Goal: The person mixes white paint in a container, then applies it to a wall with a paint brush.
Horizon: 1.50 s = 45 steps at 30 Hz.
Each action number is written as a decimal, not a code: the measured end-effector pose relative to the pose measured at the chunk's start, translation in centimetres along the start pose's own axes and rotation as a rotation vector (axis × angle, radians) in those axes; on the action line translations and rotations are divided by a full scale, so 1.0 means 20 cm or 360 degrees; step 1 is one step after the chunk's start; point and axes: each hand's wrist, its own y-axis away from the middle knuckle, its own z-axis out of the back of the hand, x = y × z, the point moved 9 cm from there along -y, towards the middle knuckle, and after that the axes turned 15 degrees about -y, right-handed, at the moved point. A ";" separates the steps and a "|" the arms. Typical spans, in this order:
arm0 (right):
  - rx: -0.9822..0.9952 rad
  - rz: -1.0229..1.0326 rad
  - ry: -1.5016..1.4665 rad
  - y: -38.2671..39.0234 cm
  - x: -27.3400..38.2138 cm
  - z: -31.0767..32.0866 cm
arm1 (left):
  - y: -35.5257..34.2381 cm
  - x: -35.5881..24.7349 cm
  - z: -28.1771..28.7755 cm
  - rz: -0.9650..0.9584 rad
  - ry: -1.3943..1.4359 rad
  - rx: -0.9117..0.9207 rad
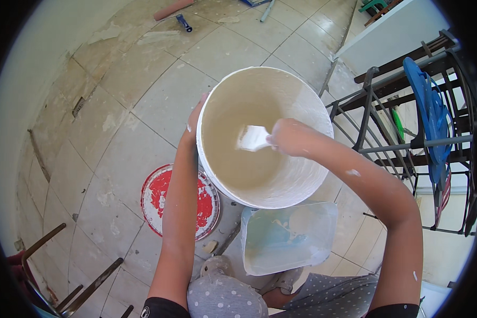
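Note:
A large white bucket (307, 169) with pale, cream-coloured liquid inside stands before me. My left hand (197, 111) grips the bucket's left side near its rim, its fingers mostly hidden behind it. My right hand (287, 137) is inside the opening, closed on a white brush (254, 138), slightly blurred; its bristles are over or in the liquid. A red lid (153, 201) smeared with white lies beside my left forearm. Below the bucket sits a translucent plastic tub (289, 238) with pale residue in it.
A dark metal rack (371, 106) with blue flip-flops (432, 116) stands at the right. Chair legs (95, 281) reach in at the lower left. A pink roller (169, 10) and a blue-handled tool (183, 21) lie on the tiled floor (116, 138) near the pale wall (42, 47).

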 end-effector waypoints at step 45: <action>0.0059 -0.0893 -0.1466 0.17 -0.21 -0.22 | -0.10 -0.01 -0.05 0.0107 -0.0094 0.0074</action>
